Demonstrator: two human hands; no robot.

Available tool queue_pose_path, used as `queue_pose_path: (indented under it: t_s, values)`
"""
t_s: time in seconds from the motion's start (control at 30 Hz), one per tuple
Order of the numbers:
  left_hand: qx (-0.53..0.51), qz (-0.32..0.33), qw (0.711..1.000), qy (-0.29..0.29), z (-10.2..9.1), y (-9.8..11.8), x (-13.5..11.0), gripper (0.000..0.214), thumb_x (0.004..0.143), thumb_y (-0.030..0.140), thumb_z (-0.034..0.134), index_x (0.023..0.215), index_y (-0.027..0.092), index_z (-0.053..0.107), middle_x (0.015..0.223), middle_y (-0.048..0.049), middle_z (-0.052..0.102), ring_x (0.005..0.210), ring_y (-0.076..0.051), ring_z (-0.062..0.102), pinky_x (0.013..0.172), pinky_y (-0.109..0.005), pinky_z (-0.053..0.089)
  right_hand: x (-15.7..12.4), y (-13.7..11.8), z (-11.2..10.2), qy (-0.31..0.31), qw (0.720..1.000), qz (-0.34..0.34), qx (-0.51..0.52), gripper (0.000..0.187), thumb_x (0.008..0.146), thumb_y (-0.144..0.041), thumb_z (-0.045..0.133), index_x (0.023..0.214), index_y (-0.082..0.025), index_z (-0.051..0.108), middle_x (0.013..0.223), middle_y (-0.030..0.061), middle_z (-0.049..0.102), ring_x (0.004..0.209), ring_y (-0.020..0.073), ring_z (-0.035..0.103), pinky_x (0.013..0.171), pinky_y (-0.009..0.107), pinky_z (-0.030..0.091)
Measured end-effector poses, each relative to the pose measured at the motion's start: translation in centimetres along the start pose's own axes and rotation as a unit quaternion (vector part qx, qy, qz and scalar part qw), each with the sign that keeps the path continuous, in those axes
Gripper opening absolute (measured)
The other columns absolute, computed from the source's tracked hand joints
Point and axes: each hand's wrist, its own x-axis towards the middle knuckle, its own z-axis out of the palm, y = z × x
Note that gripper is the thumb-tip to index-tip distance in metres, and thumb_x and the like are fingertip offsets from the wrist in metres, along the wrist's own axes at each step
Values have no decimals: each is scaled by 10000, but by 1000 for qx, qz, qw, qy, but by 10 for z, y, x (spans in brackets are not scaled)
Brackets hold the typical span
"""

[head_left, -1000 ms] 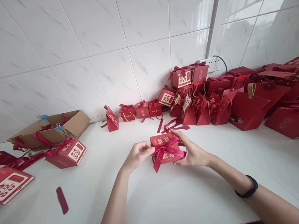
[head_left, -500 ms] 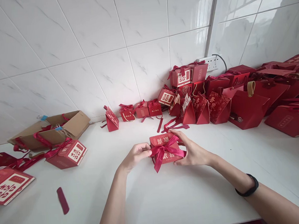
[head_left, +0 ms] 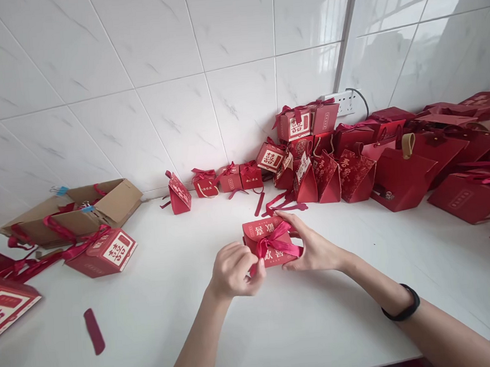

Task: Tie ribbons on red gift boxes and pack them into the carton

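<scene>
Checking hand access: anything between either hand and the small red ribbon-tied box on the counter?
Nothing visible. The left hand pinches the ribbon at the box's near-left corner; the right hand grips the red box directly on its right side.

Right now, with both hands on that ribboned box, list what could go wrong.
1. The left hand pinches the ribbon tail; a pull could loosen the bow or drag the small red box sideways, since only the right hand steadies it.
2. The box sits loose on the smooth white counter, so it may slide toward the loose ribbon strips behind it.
3. The left hand hides the ribbon end, so a snag might go unseen.
</scene>
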Motion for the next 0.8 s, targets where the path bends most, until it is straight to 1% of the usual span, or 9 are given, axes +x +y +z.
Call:
queue_pose_path:
  t_s: [0.1, 0.23, 0.33, 0.47, 0.53, 0.63, 0.73, 0.8]
  values:
    - [-2, -95, 995, 17, 0, -6, 0, 298, 744, 268, 456, 489, 230, 307, 405, 28, 322, 403, -116, 273, 449, -276, 264, 0, 1, 0, -4, 1000, 7, 2, 1000, 630, -296, 772, 1408, -328, 145, 1403, 114, 268, 1259, 285, 382, 993, 480, 418]
    - [8, -212, 977, 17, -3, -21, -1, 301, 706, 363, 469, 479, 231, 324, 419, 14, 354, 430, -127, 320, 483, -278, 306, -1, 0, -1, -1, 1000, 11, -1, 1006, 618, -306, 775, 1413, -315, 157, 1395, 123, 282, 1271, 305, 365, 991, 505, 415]
    - [14, -278, 960, 26, -2, -33, -6, 256, 693, 360, 455, 505, 226, 344, 461, 9, 390, 466, -129, 347, 526, -269, 333, 1, 0, -2, 8, 1000, 14, -1, 993, 603, -311, 777, 1405, -296, 192, 1389, 128, 294, 1268, 310, 367, 979, 497, 431]
    - [26, -340, 939, 48, 5, -45, -16, 228, 732, 309, 415, 548, 216, 320, 487, 25, 383, 481, -115, 340, 527, -239, 331, 4, -10, -5, 43, 999, 8, -19, 958, 594, -325, 768, 1388, -272, 235, 1328, 141, 360, 1217, 319, 416, 930, 508, 464]
    - [30, -364, 929, 57, 9, -47, -20, 231, 741, 297, 415, 548, 212, 321, 480, 34, 375, 472, -108, 341, 505, -225, 319, 4, -23, -9, 58, 998, -2, -31, 975, 604, -333, 761, 1403, -278, 205, 1328, 141, 361, 1213, 318, 422, 926, 507, 466]
    - [36, -388, 918, 72, 12, -50, -24, 215, 738, 290, 425, 552, 206, 357, 479, 43, 381, 470, -103, 361, 489, -213, 312, -5, -52, -19, 70, 995, -37, -59, 1015, 621, -360, 752, 1430, -303, 142, 1354, 132, 344, 1230, 321, 404, 934, 507, 459]
    - [44, -404, 909, 87, 10, -50, -24, 216, 744, 290, 424, 552, 199, 382, 486, 39, 406, 485, -106, 392, 513, -213, 324, -26, -83, -35, 72, 989, -67, -107, 1036, 633, -401, 738, 1445, -299, 102, 1356, 129, 353, 1212, 322, 421, 941, 510, 453]
    - [50, -411, 905, 92, 8, -49, -22, 215, 742, 291, 437, 554, 194, 402, 497, 31, 439, 506, -111, 416, 544, -218, 333, -45, -102, -48, 75, 981, -79, -159, 1049, 632, -426, 733, 1449, -285, 91, 1356, 129, 357, 1207, 325, 423, 964, 506, 436]
